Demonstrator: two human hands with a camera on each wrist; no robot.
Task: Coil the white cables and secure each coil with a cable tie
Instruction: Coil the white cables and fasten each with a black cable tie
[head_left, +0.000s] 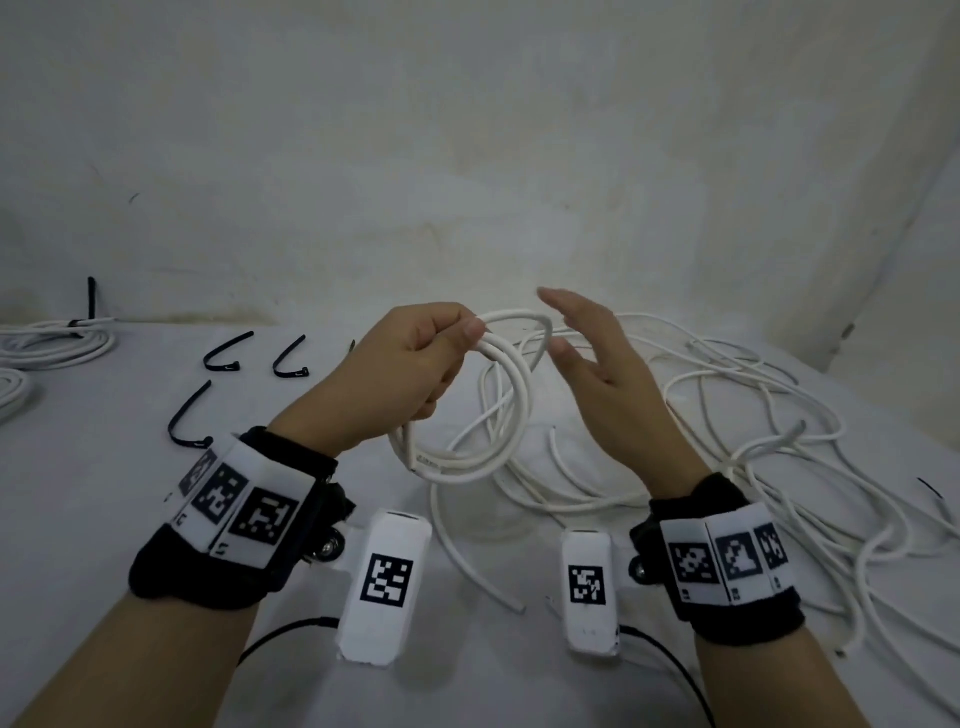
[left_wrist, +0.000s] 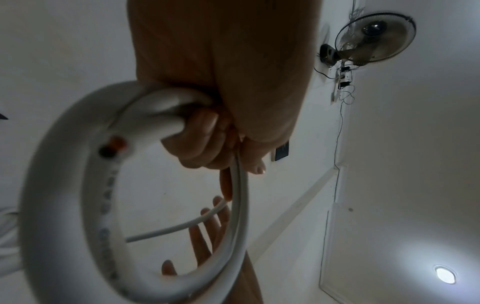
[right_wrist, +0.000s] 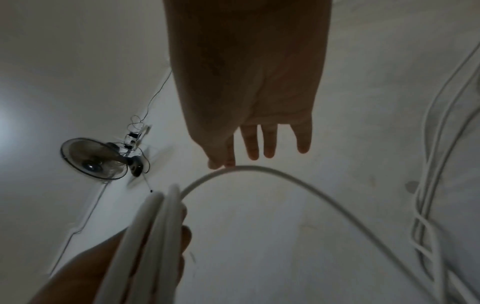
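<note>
Left hand grips the half-made coil of white cable above the table; right hand hovers beside it, fingers spread wide, holding nothing. Best to feed each fresh loop at matching size (loose cable is tangled) and keep the left pinch firm. Cable ties wait at left.

Left hand grips the coil above the table, right hand just beside it on the right. Loose cables sprawl behind and right; cable ties lie left, finished coils at far left.
</note>
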